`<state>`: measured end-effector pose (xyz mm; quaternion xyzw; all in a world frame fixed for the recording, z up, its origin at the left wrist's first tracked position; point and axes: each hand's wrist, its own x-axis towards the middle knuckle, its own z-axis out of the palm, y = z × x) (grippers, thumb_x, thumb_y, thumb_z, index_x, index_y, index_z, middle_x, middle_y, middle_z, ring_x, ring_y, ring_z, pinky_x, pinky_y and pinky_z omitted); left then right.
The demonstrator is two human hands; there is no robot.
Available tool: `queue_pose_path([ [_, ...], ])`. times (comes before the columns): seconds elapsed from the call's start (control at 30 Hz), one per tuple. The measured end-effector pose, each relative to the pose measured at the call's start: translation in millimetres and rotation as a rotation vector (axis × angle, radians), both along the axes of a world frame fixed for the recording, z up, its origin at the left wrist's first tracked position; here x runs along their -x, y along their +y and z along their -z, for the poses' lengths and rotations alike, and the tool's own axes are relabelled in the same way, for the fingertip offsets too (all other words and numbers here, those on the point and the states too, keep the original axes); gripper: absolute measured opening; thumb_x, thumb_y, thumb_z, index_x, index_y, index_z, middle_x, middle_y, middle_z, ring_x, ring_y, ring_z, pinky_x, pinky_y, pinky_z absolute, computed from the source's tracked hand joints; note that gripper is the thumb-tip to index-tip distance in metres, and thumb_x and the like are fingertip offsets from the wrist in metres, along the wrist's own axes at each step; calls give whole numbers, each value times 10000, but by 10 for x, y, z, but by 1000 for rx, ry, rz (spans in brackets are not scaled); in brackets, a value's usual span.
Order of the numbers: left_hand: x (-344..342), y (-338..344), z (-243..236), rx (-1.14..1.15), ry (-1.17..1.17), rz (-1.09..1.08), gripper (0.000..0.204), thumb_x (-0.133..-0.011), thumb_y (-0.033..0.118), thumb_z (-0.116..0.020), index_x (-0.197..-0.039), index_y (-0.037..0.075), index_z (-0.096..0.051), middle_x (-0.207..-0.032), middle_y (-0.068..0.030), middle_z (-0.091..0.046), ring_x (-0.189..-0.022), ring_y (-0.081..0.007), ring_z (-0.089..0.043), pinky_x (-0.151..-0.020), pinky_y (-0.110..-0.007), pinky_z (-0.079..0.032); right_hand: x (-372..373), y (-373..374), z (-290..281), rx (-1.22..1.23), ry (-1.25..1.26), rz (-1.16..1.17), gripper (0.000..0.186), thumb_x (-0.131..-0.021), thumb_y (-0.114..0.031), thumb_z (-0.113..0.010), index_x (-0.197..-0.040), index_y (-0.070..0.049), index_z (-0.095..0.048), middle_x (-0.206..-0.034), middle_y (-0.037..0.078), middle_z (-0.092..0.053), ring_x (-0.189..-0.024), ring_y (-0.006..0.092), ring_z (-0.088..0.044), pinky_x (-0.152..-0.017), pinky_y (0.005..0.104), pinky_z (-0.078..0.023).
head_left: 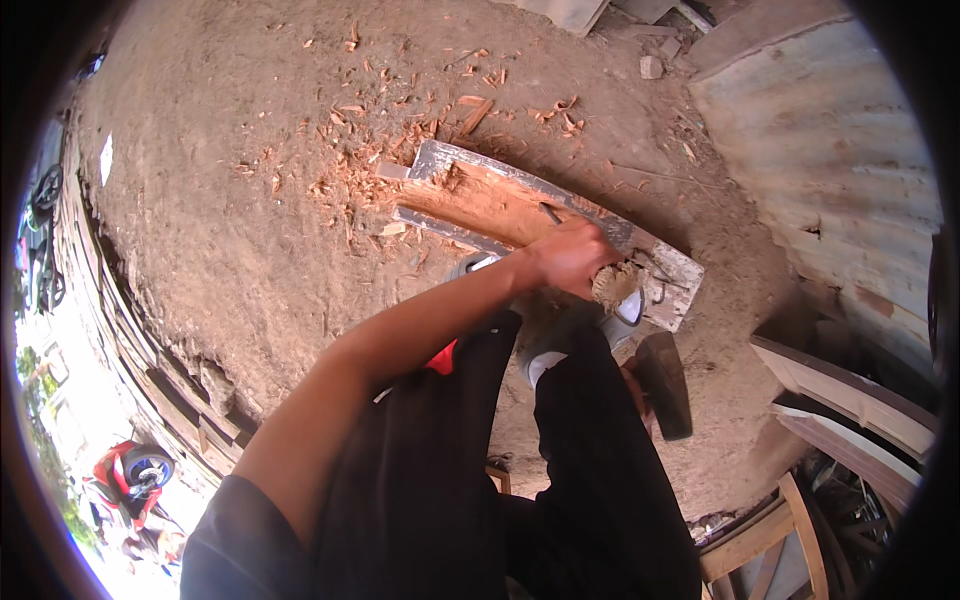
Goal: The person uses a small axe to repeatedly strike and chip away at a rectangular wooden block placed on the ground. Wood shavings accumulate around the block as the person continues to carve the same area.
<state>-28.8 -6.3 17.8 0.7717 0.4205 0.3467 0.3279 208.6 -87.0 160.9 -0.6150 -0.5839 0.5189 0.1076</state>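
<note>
Across the dirt in front of me lies a weathered wooden plank, its middle hollowed into a long orange-brown trough. My left hand is closed round a chisel whose frayed, mushroomed handle end sticks out on the near right side. The chisel's dark blade points down into the trough's right part. Low beside my right leg, my right hand is partly hidden behind the trouser leg. It grips a mallet, whose dark, blocky head shows; its handle is mostly hidden.
Wood chips litter the dirt beyond and left of the plank. My shoes stand close against its near side. Corrugated metal sheeting rises at the right, above stacked boards. A wooden frame leans at lower right; a red motorcycle stands far left.
</note>
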Motion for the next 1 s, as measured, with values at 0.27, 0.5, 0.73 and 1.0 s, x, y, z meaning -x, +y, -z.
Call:
queue_pose_path([
  [0.27,41,-38,37,-5,-11,-50,483,-600,382,-816,-915,29,-718,-782,-166,-698,-776,-361,-702,-685,-459,-527,79,36,71,-23,12,-61,279,-896,-225,-769,-1046,-15,-664,-828,100,-658,-756,202,-651,-689,339,-502],
  [0.5,88,-77,-117,-64,-86,36,436,-577,312,-803,-910,45,-715,-783,-148,-698,-790,-364,-701,-703,-465,-527,4,78,-28,-68,-30,-79,281,-899,-231,-767,-1043,-14,-664,-811,103,-660,-738,206,-657,-676,343,-505],
  [0.73,98,-8,-163,-28,-36,49,386,-589,295,-790,-884,58,-716,-791,-139,-703,-796,-364,-700,-721,-477,-532,-85,167,-66,-115,-60,-120,283,-902,-238,-766,-1040,-13,-665,-794,106,-663,-719,210,-663,-662,346,-508],
  [1.0,43,-24,-16,-30,-106,-34,390,-576,326,-798,-832,56,-680,-793,-141,-700,-780,-356,-698,-684,-460,-535,-84,127,-39,-158,-94,-197,285,-905,-245,-764,-1037,-12,-665,-775,110,-666,-698,214,-670,-647,350,-511],
])
